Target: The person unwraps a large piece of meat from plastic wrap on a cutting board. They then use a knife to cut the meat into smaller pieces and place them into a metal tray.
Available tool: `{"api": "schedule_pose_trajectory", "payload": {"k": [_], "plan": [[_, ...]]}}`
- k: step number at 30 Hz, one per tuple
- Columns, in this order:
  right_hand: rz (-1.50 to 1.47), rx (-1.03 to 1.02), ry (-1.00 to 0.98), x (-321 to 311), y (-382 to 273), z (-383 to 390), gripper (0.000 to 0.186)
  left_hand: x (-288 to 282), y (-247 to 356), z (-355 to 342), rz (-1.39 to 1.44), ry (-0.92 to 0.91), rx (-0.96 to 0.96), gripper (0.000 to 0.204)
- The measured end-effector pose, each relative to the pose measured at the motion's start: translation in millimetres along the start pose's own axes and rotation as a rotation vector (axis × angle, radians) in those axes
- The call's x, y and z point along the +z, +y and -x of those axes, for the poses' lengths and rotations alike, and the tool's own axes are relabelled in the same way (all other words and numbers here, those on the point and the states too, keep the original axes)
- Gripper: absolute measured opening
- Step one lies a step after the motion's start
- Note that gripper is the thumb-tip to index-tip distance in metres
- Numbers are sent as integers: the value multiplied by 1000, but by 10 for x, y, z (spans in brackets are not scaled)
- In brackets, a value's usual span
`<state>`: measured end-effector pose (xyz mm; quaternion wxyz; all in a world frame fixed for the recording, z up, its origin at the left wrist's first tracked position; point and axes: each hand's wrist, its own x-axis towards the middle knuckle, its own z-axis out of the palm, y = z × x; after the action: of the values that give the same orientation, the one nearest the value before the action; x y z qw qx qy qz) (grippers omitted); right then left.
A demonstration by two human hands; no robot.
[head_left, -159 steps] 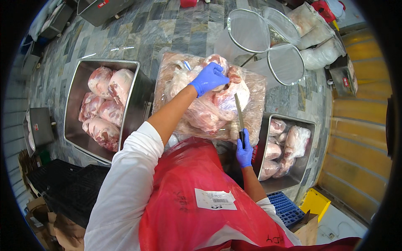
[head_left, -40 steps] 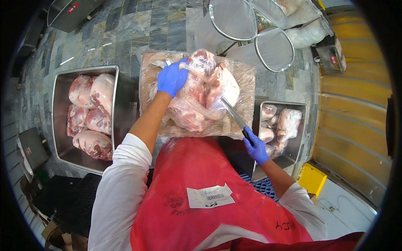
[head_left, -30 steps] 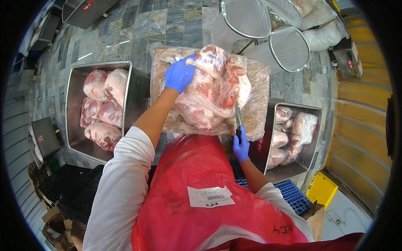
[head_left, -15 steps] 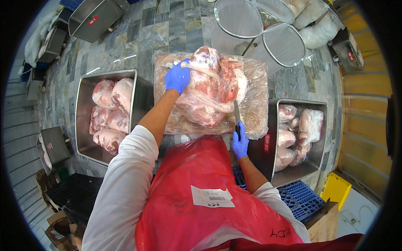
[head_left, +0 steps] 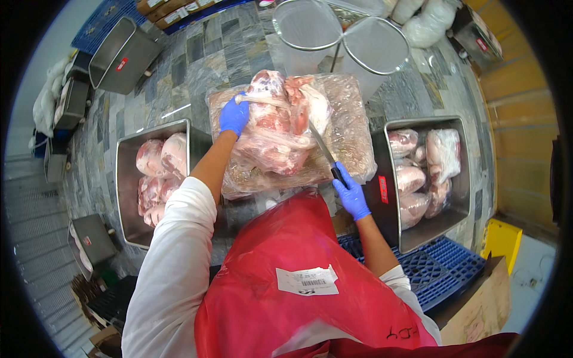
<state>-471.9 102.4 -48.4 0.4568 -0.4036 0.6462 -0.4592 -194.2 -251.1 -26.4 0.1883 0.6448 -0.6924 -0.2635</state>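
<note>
A large piece of raw meat (head_left: 268, 122), red with pale fat, lies on a plastic-wrapped block (head_left: 349, 107) in front of me. My left hand (head_left: 234, 114), in a blue glove, is closed at the meat's left side on a whitish twisted strip (head_left: 262, 100) that runs across it; whether this is plastic film or membrane I cannot tell. My right hand (head_left: 352, 194), also gloved, grips the black handle of a knife (head_left: 323, 145) near the block's front right corner. The blade slants up and left, its tip at the pale flap (head_left: 318, 110) on the meat's right.
Steel bins with meat pieces stand left (head_left: 122, 197) and right (head_left: 464, 179) of the block. Clear bags on round metal hoops (head_left: 376, 45) stand beyond it. A blue plastic pallet (head_left: 441, 268) lies at my right. Another steel bin (head_left: 113, 62) is far left.
The view has shifted, so the bins and block sit differently in it. The knife now leans further left, and my right hand has moved out to the right from the block's front edge.
</note>
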Motion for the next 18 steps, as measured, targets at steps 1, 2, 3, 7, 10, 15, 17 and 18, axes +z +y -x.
{"api": "schedule_pose_trajectory", "payload": {"k": [1, 2, 3, 7, 10, 15, 17, 18], "plan": [[-19, 24, -46, -113, -132, 6, 61, -21, 18, 25, 104, 5, -2, 50], [54, 25, -31, -193, -299, -2, 61, -75, 127, 96, 2, 131, 172, 50], [123, 51, -20, -263, -431, 34, 62, -135, 219, 198, -100, 261, 344, 51], [437, 30, 54, -452, -709, 161, 62, -139, 606, 795, 6, 126, 826, 48], [722, 2, 97, -548, -1241, 293, 60, -145, 810, 1335, -251, -78, 866, 36], [787, 24, 148, -682, -1395, 529, 59, -198, 566, 1551, -366, -185, 928, 34], [802, -18, 151, -683, -1448, 602, 58, -233, 507, 1588, -340, -149, 963, 34], [810, -38, 154, -675, -1485, 643, 58, -239, 486, 1609, -331, -135, 967, 34]]}}
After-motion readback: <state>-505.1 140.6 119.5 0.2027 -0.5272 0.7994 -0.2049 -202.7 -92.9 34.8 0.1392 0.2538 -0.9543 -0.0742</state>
